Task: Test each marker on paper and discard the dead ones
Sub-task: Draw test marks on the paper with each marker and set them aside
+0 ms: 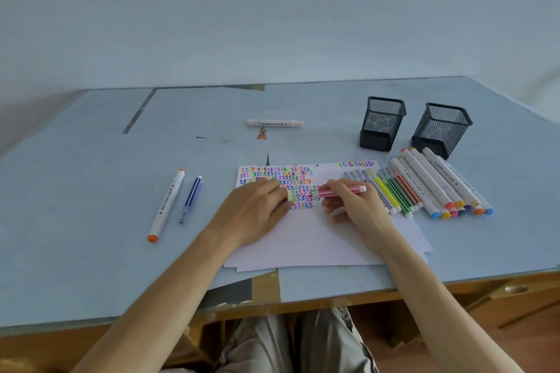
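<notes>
Blue desk (91, 191) against pale wall (272, 9); paper (303, 239) near front edge.

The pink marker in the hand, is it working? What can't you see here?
Head view only:
- Tip of the pink marker: hidden by the right hand, so its mark can't be seen.
- Squiggles on the paper: partly covered by the left hand.
- Insides of the mesh cups: walls block them.
- Marker lettering: too small.

Colours on our desk
We see a pink marker (342, 191), white paper (306, 239) rowed with rainbow squiggles, two black mesh cups (382, 123), a pale blue table (91, 191).
</notes>
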